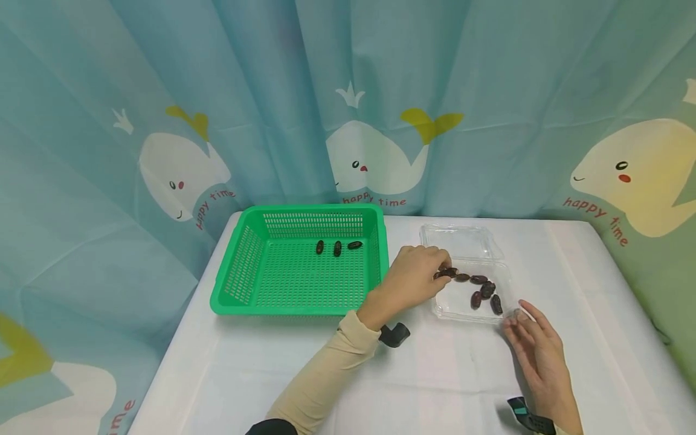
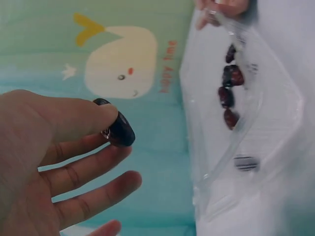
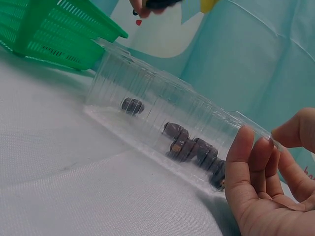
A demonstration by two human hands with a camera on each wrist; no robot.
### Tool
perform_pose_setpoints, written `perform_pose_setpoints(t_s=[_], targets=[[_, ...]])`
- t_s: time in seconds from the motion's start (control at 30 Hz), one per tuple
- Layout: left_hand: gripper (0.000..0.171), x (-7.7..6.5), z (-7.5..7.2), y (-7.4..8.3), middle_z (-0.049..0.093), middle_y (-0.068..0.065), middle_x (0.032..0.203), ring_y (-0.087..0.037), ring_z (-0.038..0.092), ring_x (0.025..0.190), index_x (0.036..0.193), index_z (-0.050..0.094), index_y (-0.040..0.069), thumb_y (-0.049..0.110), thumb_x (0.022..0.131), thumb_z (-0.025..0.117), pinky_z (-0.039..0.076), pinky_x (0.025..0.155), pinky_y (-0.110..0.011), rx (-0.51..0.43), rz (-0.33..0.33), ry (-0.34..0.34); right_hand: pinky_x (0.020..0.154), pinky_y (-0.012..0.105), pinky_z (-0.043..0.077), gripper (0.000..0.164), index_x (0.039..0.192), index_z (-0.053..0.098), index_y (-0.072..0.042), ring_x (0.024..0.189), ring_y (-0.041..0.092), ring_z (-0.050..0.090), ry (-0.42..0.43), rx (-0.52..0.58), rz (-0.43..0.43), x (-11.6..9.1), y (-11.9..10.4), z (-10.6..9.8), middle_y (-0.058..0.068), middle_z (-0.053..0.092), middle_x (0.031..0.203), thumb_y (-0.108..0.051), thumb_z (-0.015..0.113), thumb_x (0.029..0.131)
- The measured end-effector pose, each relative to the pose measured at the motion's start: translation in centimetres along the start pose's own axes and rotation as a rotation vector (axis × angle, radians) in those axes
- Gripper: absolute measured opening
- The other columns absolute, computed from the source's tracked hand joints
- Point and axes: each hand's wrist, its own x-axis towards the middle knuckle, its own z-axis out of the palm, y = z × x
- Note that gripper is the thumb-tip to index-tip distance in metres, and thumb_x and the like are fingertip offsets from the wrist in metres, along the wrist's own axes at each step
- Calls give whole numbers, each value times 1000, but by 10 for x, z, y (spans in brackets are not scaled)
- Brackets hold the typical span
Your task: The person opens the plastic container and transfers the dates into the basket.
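Dates (image 1: 487, 290) lie in a clear box (image 1: 455, 303) on the white table (image 1: 435, 380) in the head view, the lid (image 1: 459, 243) open on the far side, toward the curtain (image 1: 272, 90). To the left, a green basket (image 1: 299, 310) holds three more dates (image 1: 337, 249). The left hand (image 1: 415, 275) is over the box's left part; the right hand (image 1: 537, 353) touches its near right corner.

From the left wrist, one date (image 2: 122, 130) is pinched between the left thumb and fingers, apart from the box; the lower fingers are spread.

From the right wrist, the right thumb and fingers are clamped on the box's rim. Dates show through its wall, and the basket stands beyond its far end. At the top edge, what the dark thing (image 3: 161, 4) by the left hand is, I cannot tell.
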Motion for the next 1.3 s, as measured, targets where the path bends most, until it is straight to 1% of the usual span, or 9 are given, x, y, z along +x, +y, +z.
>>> perform_pose_setpoints(t_s=[0.1,0.23,0.43,0.53,0.67,0.77,0.93,1.17,1.3], targets=[[13,-5,-8,-8,75,12,103,-6,70,95,110,72,22,30,100,72,52,85,-27,-106,7,19,92,19,59,32,130,64,-22,96,7,69,13,-22,2,0,0,0,-3,59,111,-2,55,106],[15,-13,-19,-20,75,9,107,-10,70,100,113,71,19,27,100,71,51,85,-24,-246,-10,13,91,20,59,32,129,64,-22,95,8,69,18,-10,7,0,0,0,-4,62,106,-2,55,106],[15,-27,-33,-40,73,3,111,-16,67,101,115,70,15,20,100,71,52,87,-21,-536,-40,15,92,19,59,32,131,63,-21,96,7,68,10,-19,8,0,0,1,-3,62,108,-3,55,106],[16,-34,-39,-51,73,-1,113,-13,67,101,116,70,13,18,100,71,54,93,-26,-666,-53,24,92,19,59,32,131,63,-22,96,7,69,18,-25,6,0,0,1,-4,62,108,-3,55,106],[18,-41,-47,-63,73,-2,114,-13,67,103,118,70,13,17,100,70,56,99,-39,-766,-87,44,92,19,59,33,131,63,-22,95,8,69,10,-9,5,-1,0,1,-4,62,106,-2,55,106],[18,-46,-53,-68,73,0,114,-11,67,104,117,70,14,17,100,71,56,100,-42,-772,-103,74,92,19,59,33,131,63,-22,96,8,69,6,-1,12,-1,-1,1,-4,61,107,-1,54,106],[17,-57,-62,-74,73,3,113,-11,67,105,115,70,15,13,99,72,58,98,-38,-735,-67,153,92,19,59,32,130,64,-22,96,7,68,11,-15,15,0,-1,1,-3,61,111,-3,55,106],[15,-74,-74,-87,71,5,109,-11,67,102,111,70,17,11,98,73,58,92,-31,-592,-63,240,91,20,59,32,131,64,-19,95,8,68,-31,4,-3,0,-1,1,-2,63,108,-1,53,107],[16,-83,-80,-97,70,1,109,-14,67,98,111,70,14,6,96,74,60,85,-36,-535,-70,269,90,20,59,33,133,63,-18,94,8,68,-44,13,-10,0,-1,1,-2,64,106,-1,52,107]])
